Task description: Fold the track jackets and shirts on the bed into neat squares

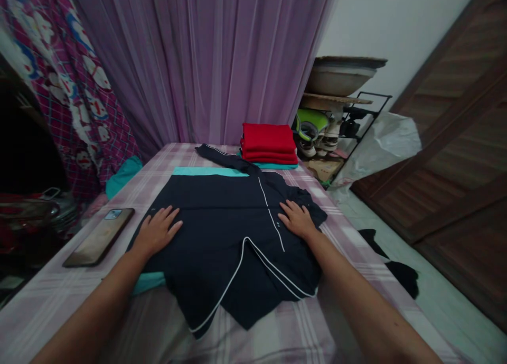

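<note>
A dark navy shirt [214, 216] with white piping and turquoise panels lies spread on the plaid-covered bed or table. One sleeve [222, 155] stretches toward the back; the near sleeve is bent into an angle toward me. My left hand [157, 231] rests on the shirt's left part, fingers spread out. On the right, near the collar end and a white piping line, my right hand [296, 218] lies flat with its fingers apart. Neither hand grips the cloth. A phone [99, 237] lies left of my left hand.
A stack of folded red clothes [269, 143] sits at the back, on turquoise cloth. Purple curtains [214, 63] hang behind. To the right stand a rack with shoes [330, 137], a white plastic bag [386, 142] and a brown wooden door [451, 168]. Dark cloth [402, 278] lies on the floor.
</note>
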### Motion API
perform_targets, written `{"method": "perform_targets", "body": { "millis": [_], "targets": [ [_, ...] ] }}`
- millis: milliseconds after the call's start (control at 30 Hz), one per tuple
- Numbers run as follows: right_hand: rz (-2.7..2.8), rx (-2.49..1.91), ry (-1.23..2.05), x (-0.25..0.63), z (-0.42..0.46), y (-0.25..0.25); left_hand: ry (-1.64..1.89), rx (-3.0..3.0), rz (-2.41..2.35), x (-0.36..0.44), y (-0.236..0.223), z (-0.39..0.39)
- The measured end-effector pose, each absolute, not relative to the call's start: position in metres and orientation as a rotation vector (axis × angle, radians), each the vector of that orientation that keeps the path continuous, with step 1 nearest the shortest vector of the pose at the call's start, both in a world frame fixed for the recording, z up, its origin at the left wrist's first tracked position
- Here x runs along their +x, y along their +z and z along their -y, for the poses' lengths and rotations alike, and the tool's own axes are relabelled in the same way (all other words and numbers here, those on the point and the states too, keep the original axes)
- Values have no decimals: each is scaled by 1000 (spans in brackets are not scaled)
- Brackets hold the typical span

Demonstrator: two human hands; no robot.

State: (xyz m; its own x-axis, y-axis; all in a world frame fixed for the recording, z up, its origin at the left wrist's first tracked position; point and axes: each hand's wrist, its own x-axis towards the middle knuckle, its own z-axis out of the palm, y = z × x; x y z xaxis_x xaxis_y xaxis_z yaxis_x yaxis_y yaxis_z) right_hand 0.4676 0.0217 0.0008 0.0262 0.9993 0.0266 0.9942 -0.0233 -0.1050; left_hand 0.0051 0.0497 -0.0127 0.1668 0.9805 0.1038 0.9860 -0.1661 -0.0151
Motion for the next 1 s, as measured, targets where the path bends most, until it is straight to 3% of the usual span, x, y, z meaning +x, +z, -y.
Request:
{"method": "perform_targets", "body": {
  "millis": [100, 300, 500, 600, 700, 833, 1000],
  "targets": [
    [2075, -2015, 212, 459, -14, 18, -113, -2342, 1998, 8, -10, -47],
    [2336, -1370, 872, 403, 21, 56, -134, -2307, 1996, 14, -8, -45],
    [2707, -1138, 822, 343, 9, 68, -149, -2304, 1994, 14, -6, -43],
    [2185, -1395, 973, 362, -22, 79, -152, -2312, 2000, 13, -7, -43],
    [1447, -1819, 720, 414, -45, 88, -170, -2323, 1996, 13, -8, -44],
    [1219, -2056, 690, 477, -40, 78, -199, -2336, 2010, 13, -9, -45],
    [1115, -2188, 898, 495, -6, 57, -235, -2340, 2007, 13, -10, -46]
  ]
}}
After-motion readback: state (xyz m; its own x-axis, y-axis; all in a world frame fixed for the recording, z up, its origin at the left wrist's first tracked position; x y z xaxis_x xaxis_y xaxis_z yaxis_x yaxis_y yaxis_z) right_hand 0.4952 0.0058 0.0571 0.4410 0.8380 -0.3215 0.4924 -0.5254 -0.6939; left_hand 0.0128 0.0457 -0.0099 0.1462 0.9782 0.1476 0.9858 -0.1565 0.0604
